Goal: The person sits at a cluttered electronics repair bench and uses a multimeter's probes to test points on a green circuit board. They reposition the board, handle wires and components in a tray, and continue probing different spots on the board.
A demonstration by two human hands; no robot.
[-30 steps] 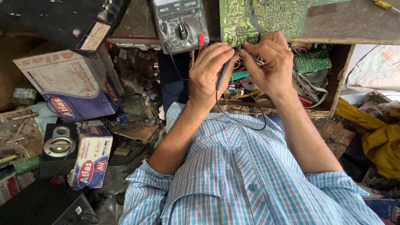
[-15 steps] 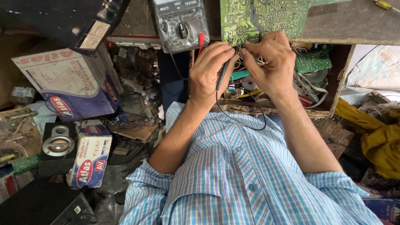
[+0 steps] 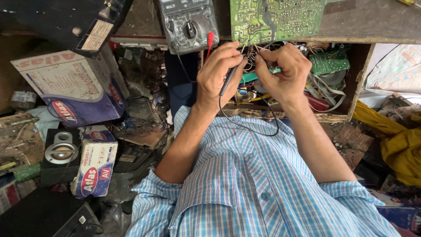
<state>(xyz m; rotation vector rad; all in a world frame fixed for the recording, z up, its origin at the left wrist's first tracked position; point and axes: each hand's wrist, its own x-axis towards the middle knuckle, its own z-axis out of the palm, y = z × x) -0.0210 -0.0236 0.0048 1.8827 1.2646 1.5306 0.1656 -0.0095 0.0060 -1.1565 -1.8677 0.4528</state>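
My left hand (image 3: 217,72) grips a black test probe (image 3: 229,80) like a pen, its tip pointing up at the lower edge of a green circuit board (image 3: 276,17). The probe's black lead (image 3: 250,127) loops down over my blue checked shirt. My right hand (image 3: 283,72) is closed just to the right, pinching thin wires (image 3: 251,52) that hang under the board. A grey multimeter (image 3: 188,24) with a dial lies left of the board, with a red plug (image 3: 210,39) stuck in it. Both fingertips nearly meet under the board.
A wooden shelf edge (image 3: 351,22) carries the board; below it is a cubby with a smaller green board (image 3: 330,63) and ribbon cables. Cardboard boxes (image 3: 74,85), a small speaker (image 3: 61,151) and scrap crowd the left. Yellow cloth (image 3: 401,145) lies at the right.
Both hands stay at the board's lower edge with only small finger shifts. The view has moved slightly.
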